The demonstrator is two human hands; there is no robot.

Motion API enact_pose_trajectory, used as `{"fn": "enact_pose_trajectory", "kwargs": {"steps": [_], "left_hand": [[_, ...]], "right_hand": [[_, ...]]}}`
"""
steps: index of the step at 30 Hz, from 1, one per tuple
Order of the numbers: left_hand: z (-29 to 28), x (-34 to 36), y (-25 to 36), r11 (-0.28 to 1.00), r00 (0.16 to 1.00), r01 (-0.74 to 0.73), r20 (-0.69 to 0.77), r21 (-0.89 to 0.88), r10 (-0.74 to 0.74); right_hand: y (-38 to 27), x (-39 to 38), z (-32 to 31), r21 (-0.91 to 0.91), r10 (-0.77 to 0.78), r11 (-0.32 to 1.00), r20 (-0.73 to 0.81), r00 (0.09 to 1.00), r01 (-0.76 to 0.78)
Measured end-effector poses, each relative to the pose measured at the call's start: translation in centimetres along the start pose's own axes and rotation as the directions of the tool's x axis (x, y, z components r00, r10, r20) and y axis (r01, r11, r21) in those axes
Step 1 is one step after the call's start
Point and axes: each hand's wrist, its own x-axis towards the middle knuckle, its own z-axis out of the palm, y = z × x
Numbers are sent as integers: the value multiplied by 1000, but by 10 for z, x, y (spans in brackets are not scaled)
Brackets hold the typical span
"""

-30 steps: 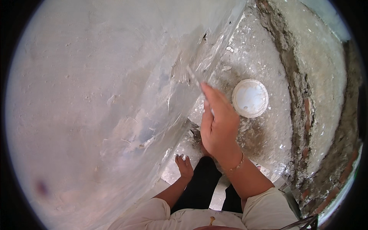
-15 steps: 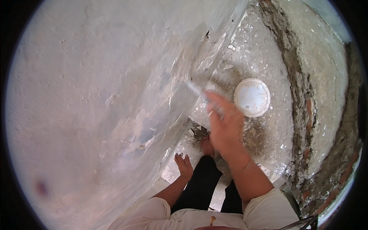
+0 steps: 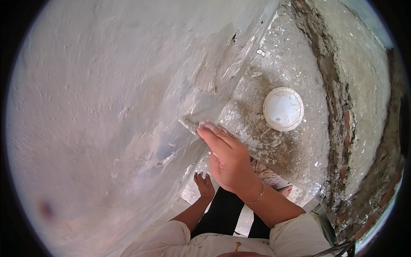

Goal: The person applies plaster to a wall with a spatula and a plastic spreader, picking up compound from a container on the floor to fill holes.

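Note:
My right hand (image 3: pixel 233 160) is closed around a putty knife (image 3: pixel 188 124), its thin greyish blade lying against the plastered wall (image 3: pixel 94 107) close above the wall's foot. The handle is hidden inside my fingers. Around the blade the wall surface is smeared and streaked, with rough peeling patches farther along its lower edge. My left hand (image 3: pixel 204 185) hangs low beside the wall with its fingers apart and nothing in it. Whether its fingertips touch the wall I cannot tell.
On the speckled concrete floor (image 3: pixel 299 64) to the right stands a round white tub (image 3: pixel 266 115) with whitish material showing. Beyond runs a broken strip of dirt and brick (image 3: pixel 338 103). One bare foot (image 3: pixel 286 190) shows below my right hand.
My right hand has moved left and nearer to me, bringing the putty knife lower along the wall. My left hand stays in place. A foot now shows right of my forearm.

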Motion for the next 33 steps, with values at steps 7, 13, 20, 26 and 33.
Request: {"fn": "enact_pose_trajectory", "kwargs": {"steps": [7, 13, 20, 26, 33], "left_hand": [[6, -4, 13, 994, 993, 110, -40, 6, -110], [12, -10, -17, 989, 991, -107, -70, 104, 115], [10, -5, -8, 997, 995, 52, -84, 61, -47], [3, -15, 2, 991, 991, 120, -64, 59, -116], [10, -17, -33, 983, 996, -86, -23, 162, 91]], "right_hand": [[26, 56, -36, -70, -41, 997, -326, 944, 19], [-4, 30, 13, -53, -150, 988, -176, 973, 143], [-13, 2, -10, 10, 26, 1000, -53, 998, -26], [3, 46, 8, -23, -82, 997, -299, 951, 78], [-19, -49, 40, 45, 15, 999, 4, 1000, -15]]}}
